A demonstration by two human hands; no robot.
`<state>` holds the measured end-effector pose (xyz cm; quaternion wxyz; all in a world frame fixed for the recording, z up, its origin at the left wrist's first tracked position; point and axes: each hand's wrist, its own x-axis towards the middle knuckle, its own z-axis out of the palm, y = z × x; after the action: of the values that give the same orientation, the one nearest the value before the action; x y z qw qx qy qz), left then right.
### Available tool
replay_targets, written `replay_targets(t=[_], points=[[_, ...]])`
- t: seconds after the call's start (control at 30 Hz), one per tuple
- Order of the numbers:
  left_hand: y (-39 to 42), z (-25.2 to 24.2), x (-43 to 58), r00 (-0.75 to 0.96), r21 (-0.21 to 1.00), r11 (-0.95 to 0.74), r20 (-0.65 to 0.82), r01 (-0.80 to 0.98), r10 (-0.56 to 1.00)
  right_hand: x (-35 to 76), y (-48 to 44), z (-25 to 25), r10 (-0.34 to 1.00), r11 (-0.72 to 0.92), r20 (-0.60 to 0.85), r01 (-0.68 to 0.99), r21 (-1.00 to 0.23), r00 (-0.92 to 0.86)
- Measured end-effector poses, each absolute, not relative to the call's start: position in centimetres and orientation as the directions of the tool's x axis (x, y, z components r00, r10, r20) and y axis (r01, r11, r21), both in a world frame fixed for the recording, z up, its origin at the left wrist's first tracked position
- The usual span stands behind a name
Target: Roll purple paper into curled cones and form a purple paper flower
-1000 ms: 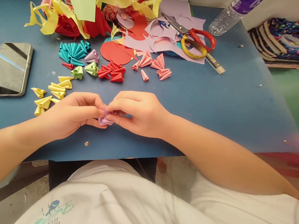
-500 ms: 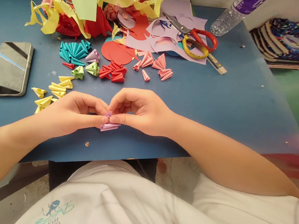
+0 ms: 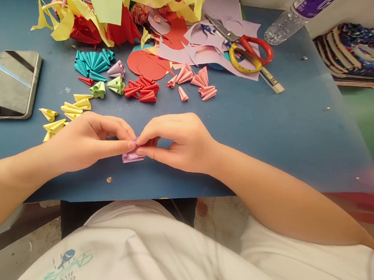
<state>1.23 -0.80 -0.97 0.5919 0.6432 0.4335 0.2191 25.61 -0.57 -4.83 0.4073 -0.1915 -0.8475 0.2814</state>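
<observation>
Between my two hands, close to the table's near edge, is a piece of purple paper (image 3: pixel 132 156), partly rolled. My left hand (image 3: pixel 89 141) pinches its left side between thumb and fingers. From the right, my right hand (image 3: pixel 180 141) pinches the same paper with thumb and forefinger; the fingertips of both hands almost meet, hiding its upper part. Beyond my left hand lie several yellow paper cones (image 3: pixel 75 106). Farther off are clusters of teal cones (image 3: pixel 93 63), red cones (image 3: pixel 142 88), pink cones (image 3: pixel 199 79), green cones (image 3: pixel 107 86) and a purple cone cluster (image 3: pixel 116 69).
A phone (image 3: pixel 13 84) lies on the blue table (image 3: pixel 270 133) at left. Red paper circles (image 3: pixel 147 64), purple offcuts (image 3: pixel 177 52) and crumpled yellow paper (image 3: pixel 65 18) spread along the back. Scissors (image 3: pixel 249 54), a cutter knife (image 3: pixel 272 80) and a plastic bottle (image 3: pixel 288 23) are back right.
The purple paper has shifted slightly left and turned a little between my fingers. My right thumb and forefinger have changed their hold on it.
</observation>
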Motion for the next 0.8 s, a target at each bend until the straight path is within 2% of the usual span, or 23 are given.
replay_targets(t=[0.23, 0.53, 0.7, 0.8], points=[[-0.8, -1.02, 1.13, 0.547, 0.942, -0.052, -0.147, 0.331, 0.824, 25.41, -1.05, -4.74, 0.615, 0.748, 0.573, 0.169, -0.642, -0.541], [-1.24, -1.05, 1.37, 0.52, 0.898, -0.073, -0.184, 0.434, 0.834, 25.33, -1.38, -5.04, 0.553, 0.823, 0.575, 0.288, -0.489, -0.603], [-1.26, -0.87, 1.31, 0.521, 0.874, -0.148, -0.133, 0.462, 0.843, 25.47, -1.24, -5.04, 0.477, 0.872, 0.607, 0.255, -0.418, -0.635], [-1.19, -0.87, 1.15, 0.555, 0.853, -0.21, -0.107, 0.477, 0.825, 25.55, -1.12, -4.97, 0.48, 0.868, 0.616, 0.239, -0.434, -0.625]])
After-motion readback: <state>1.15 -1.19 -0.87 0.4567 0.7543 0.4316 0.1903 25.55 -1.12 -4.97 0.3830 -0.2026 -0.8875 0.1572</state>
